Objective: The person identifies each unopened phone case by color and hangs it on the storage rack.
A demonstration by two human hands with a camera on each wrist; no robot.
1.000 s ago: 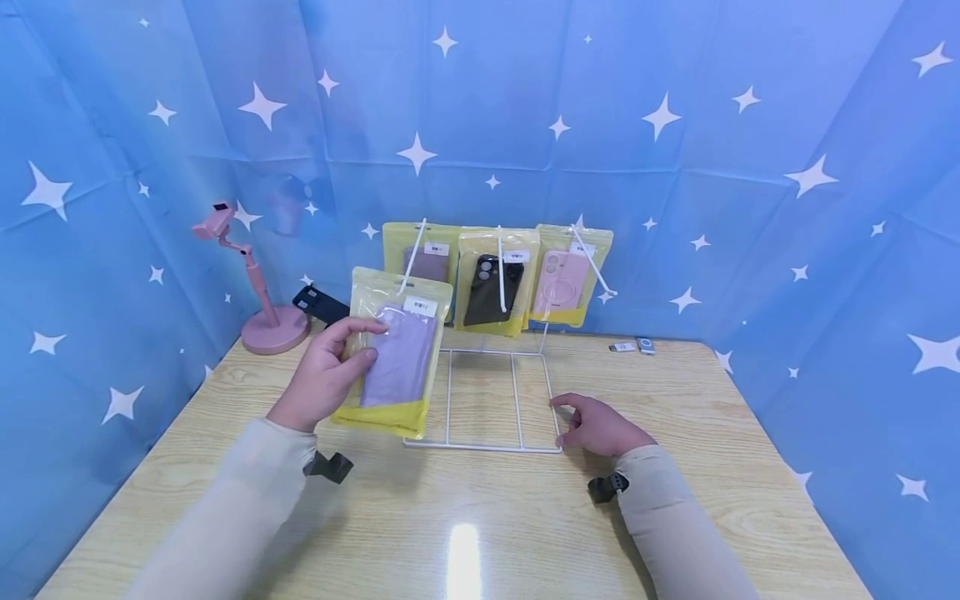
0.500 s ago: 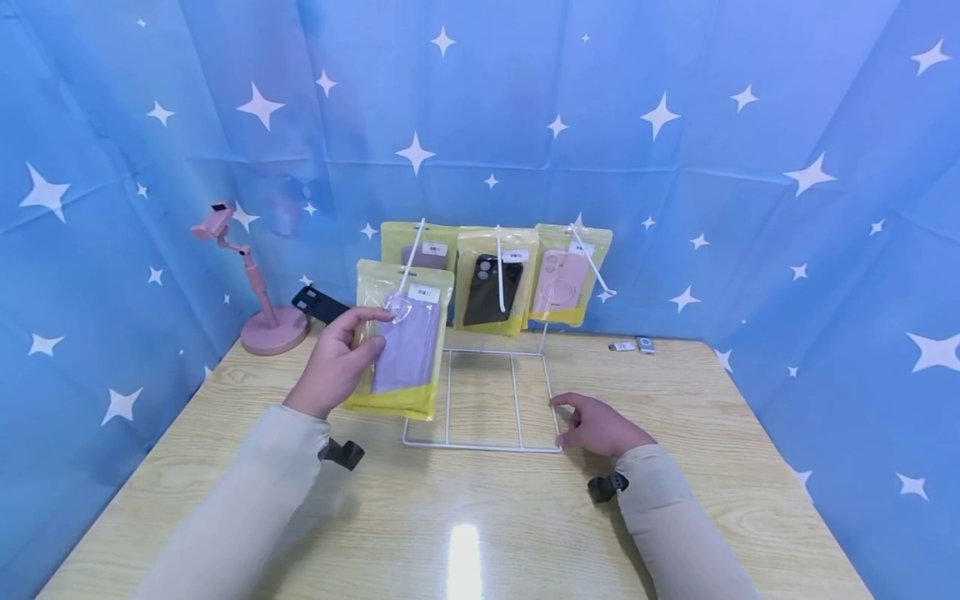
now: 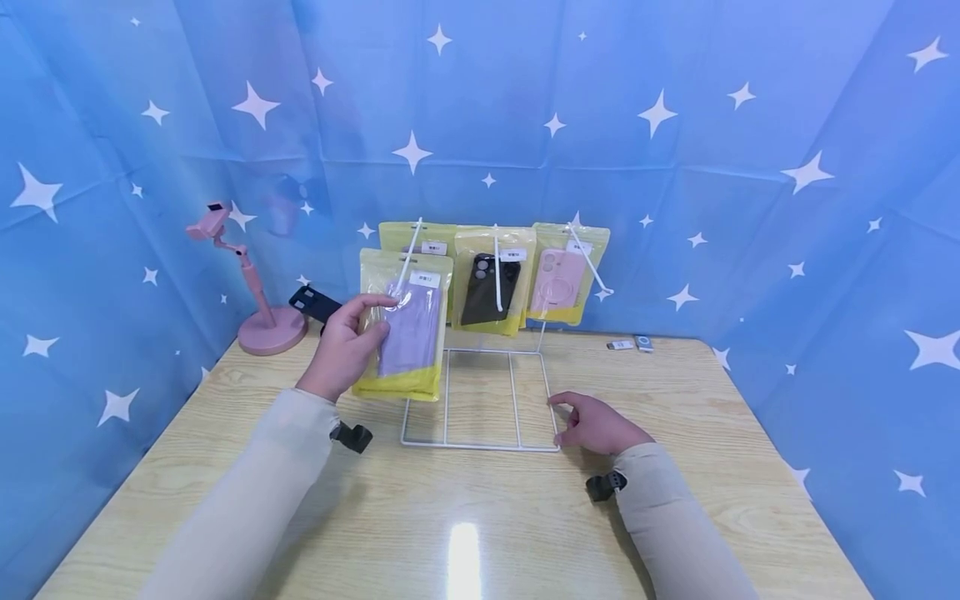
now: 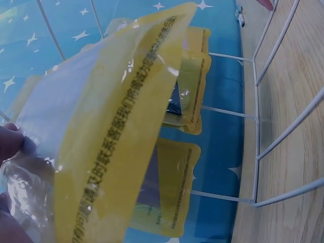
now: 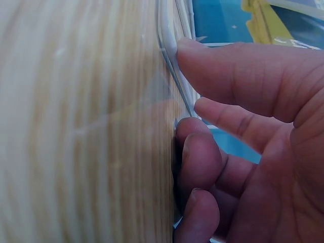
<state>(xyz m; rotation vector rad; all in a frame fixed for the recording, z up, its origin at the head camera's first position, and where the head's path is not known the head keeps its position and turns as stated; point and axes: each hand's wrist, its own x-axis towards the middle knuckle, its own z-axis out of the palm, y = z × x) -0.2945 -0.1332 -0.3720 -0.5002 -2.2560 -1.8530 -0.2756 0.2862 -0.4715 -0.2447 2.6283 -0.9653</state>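
My left hand pinches a yellow-edged clear pouch between thumb and fingers; inside it is a purple phone case. The rack's left hook runs across the pouch's upper part, near its hang hole. In the left wrist view, the pouch's printed yellow bottom fills the middle. My right hand is low at the front right corner of the white wire rack, its thumb and forefinger holding the base wire. Close up, the thumb presses on that wire while the other fingers curl by the tabletop.
A black phone case pouch and a pink one hang on the other hooks. Another pouch hangs behind the held one. A pink stand, a black phone case and two small gadgets are at the back.
My left hand has raised the purple case's pouch and brought it back along the left hook, toward the pouch hanging behind. The right hand stays at the rack's base.
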